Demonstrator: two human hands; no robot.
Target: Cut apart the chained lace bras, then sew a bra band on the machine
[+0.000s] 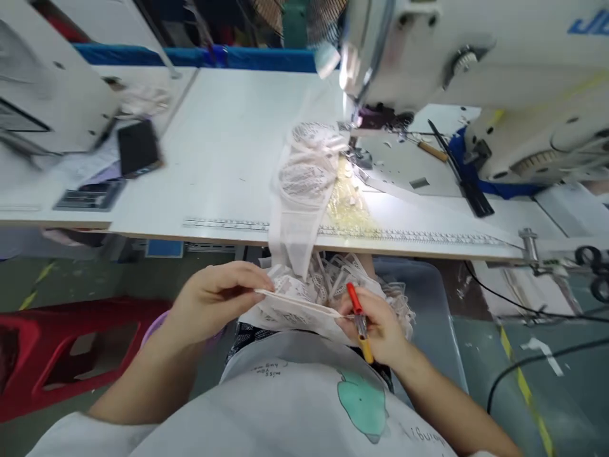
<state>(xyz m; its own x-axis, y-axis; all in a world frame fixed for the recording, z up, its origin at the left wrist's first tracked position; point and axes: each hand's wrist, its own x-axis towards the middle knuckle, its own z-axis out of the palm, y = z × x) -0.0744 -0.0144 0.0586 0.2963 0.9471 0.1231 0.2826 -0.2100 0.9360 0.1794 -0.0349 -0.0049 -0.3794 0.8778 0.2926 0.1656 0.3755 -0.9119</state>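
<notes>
My left hand [221, 298] pinches the left end of a white lace bra piece [295, 314], held stretched above my lap. At its right end, my right hand [375, 324] is closed with the fabric edge at its fingertips. The same hand holds a slim tool [360, 322] with a red end, a shiny middle and an orange end; its exact kind is unclear. Another white lace bra [307, 171] lies on the sewing table by the machine's needle area, its lower part hanging over the front edge. More white lace pieces [352, 273] are bunched on my lap.
A sewing machine [428, 57] stands at right, with a black-handled tool [464, 174] and a wooden-handled tool [432, 151] on its bed. A dark phone-like object [137, 147] lies at left. Below are a red stool [85, 343] and a grey bin [428, 304].
</notes>
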